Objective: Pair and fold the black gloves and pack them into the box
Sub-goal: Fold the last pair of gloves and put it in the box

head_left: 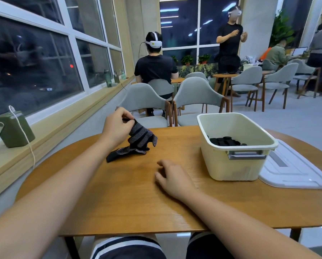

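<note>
My left hand [117,126] pinches the cuff of a black dotted glove [142,136] and holds it up above the wooden table [119,193], its fingers hanging down. A second black glove [124,153] lies flat on the table just below it. My right hand [172,176] rests on the table to the right of the gloves, fingers loosely curled, holding nothing. The cream plastic box [235,161] stands at the right of the table, with folded black gloves [224,141] lying inside on its bottom.
The box's white lid [295,169] lies flat on the table right of the box. A green device with a white cable [14,129] sits on the window sill at left. Grey chairs [195,98] stand behind the table; other people are farther back.
</note>
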Demonstrator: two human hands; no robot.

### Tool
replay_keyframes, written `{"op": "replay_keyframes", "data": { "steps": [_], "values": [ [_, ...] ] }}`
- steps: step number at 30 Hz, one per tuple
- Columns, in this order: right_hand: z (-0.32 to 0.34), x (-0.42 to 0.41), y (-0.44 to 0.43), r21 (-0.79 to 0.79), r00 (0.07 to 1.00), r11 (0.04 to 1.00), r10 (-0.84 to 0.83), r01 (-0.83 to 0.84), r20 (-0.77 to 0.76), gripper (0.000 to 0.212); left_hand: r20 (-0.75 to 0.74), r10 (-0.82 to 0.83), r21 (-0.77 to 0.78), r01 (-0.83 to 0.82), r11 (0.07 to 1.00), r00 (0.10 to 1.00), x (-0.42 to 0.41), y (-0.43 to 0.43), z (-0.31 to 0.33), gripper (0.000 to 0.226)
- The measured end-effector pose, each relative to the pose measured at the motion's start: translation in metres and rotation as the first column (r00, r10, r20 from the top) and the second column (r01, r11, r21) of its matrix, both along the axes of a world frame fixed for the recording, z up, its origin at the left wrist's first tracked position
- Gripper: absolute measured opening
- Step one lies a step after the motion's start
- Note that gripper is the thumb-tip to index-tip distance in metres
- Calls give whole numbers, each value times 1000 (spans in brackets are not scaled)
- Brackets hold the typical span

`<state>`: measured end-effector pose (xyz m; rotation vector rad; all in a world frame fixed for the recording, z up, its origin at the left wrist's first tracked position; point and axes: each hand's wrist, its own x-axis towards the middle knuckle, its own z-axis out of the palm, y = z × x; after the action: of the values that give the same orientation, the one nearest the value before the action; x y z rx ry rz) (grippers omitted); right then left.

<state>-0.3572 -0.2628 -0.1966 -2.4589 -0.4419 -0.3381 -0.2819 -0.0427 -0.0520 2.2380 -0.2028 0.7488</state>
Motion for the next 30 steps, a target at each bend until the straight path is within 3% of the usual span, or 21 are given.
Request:
{"op": "replay_keyframes", "data": {
  "steps": [3, 6, 12, 15, 19, 23, 26, 30],
  "values": [
    [2, -1, -1, 169, 1000, 986, -5, 4, 7, 41, 14, -42, -133, 43, 990, 999, -22, -22, -10, 10],
    [5, -2, -3, 242, 996, 969, -61, 43, 65, 39, 36, -62, -183, 68, 981, 997, -42, -42, -37, 15],
    [8, -2, -6, 382, 994, 922, -95, 67, 56, 59, 93, -67, -334, 95, 938, 993, -60, -64, -94, 20],
    [12, -2, -9, 491, 999, 870, -21, 32, -27, 49, 92, -98, -413, 128, 902, 991, -63, -66, -113, 25],
    [14, 3, -19, 634, 996, 773, 49, 9, -73, 11, 36, -191, -441, 187, 878, 981, -65, -63, -122, 34],
    [16, 3, -24, 695, 987, 717, 76, 46, -144, 17, -32, -260, -425, 222, 878, 965, -67, -63, -127, 27],
    [21, 4, -27, 825, 952, 560, 202, 80, -229, 18, -76, -268, -459, 205, 864, 960, -66, -61, -127, 32],
    [30, 0, -31, 943, 838, 310, 477, 124, -267, 10, -142, -287, -511, 179, 841, 947, -61, -61, -128, 41]
  ]
}}
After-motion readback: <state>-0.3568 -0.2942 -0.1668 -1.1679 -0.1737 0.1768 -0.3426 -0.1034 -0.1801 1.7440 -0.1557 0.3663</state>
